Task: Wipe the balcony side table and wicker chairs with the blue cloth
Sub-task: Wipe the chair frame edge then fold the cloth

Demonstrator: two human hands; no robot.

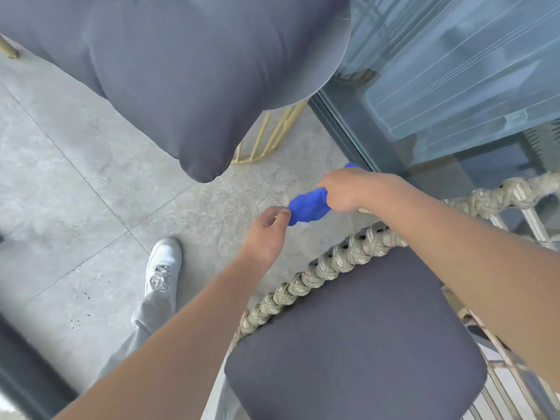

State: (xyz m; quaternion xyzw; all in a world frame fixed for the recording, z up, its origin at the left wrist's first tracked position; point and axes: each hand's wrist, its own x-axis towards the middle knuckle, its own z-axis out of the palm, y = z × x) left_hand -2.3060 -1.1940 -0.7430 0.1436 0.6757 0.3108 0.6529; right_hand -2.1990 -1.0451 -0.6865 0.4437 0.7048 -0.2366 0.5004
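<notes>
The blue cloth is bunched up in mid-air above the floor, just beyond the near wicker chair. My right hand grips its right end in a fist. My left hand pinches the cloth's left tip between thumb and fingers. The near wicker chair has a braided rope rim and a dark grey seat cushion at the lower right. A large grey cushion fills the top of the view, and behind it the round grey top of the side table stands on gold wire legs.
Grey stone floor tiles spread across the left. A glass railing with a dark frame runs along the right. My white shoe and grey trouser leg stand at the lower left. A dark edge crosses the bottom left corner.
</notes>
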